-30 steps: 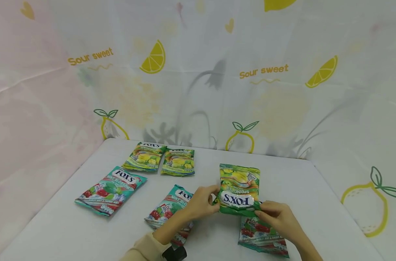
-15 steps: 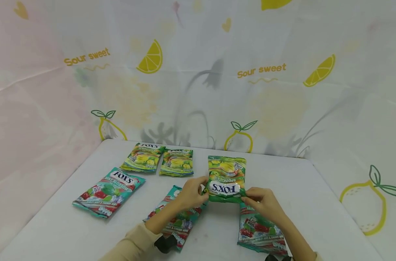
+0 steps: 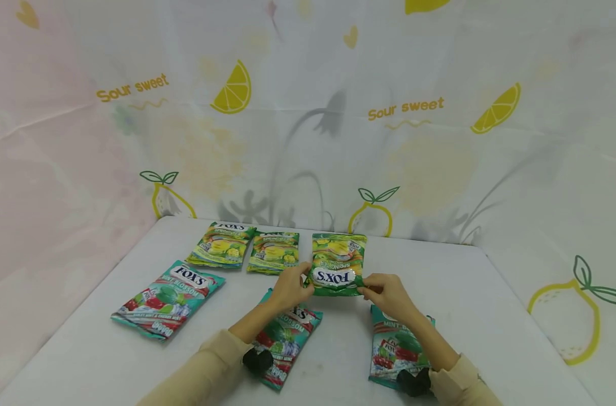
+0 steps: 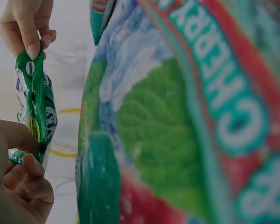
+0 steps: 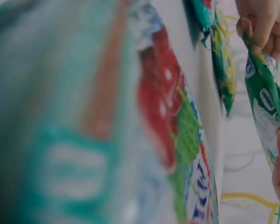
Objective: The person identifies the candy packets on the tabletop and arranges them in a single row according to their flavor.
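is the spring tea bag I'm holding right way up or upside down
Upside down: the Spring Tea bag shows inverted lettering in the head view, held by left hand and right hand.

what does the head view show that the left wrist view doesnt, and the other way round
Only the head view: two flat-lying spring tea packs, the "Sour sweet" lettering and both sleeves.

Only the left wrist view: a big close-up of a teal pack's leaf print and the word CHERRY, plus the held green pack nearly edge-on.

Both: the held green pack, pinched by the left hand and right hand.
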`<state>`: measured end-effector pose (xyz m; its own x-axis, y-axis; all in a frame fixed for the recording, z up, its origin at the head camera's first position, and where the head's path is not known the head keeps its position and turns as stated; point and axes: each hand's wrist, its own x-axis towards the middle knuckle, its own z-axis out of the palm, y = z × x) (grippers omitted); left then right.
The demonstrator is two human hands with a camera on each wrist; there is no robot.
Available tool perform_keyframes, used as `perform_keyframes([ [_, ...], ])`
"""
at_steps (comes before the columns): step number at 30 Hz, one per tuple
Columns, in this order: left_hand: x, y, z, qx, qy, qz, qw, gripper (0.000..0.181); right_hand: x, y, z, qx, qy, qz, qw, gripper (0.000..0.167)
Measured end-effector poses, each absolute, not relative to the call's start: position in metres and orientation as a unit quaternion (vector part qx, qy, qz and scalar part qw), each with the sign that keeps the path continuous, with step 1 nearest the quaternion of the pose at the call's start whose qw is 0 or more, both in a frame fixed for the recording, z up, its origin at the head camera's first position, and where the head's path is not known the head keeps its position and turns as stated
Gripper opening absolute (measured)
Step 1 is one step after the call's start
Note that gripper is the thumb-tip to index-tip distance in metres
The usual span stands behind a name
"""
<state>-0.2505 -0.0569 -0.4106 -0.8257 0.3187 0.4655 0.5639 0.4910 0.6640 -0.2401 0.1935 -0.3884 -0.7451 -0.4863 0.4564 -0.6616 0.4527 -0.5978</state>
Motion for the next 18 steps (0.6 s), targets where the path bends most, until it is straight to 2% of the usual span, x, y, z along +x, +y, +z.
perform_keyframes([
  [5, -0.263, -0.059, -0.413, -0.234, -0.873, -0.411, 0.122, 0.032, -0.257, 0.188, -0.392, 0.344, -0.853, 0.372, 0.123, 0.006],
  [18, -0.293, -0.06, -0.416, -0.202, -0.903, -0.365, 0.104, 0.03, -0.29, 0.179, -0.394, 0.307, -0.88, 0.354, 0.075, 0.013],
])
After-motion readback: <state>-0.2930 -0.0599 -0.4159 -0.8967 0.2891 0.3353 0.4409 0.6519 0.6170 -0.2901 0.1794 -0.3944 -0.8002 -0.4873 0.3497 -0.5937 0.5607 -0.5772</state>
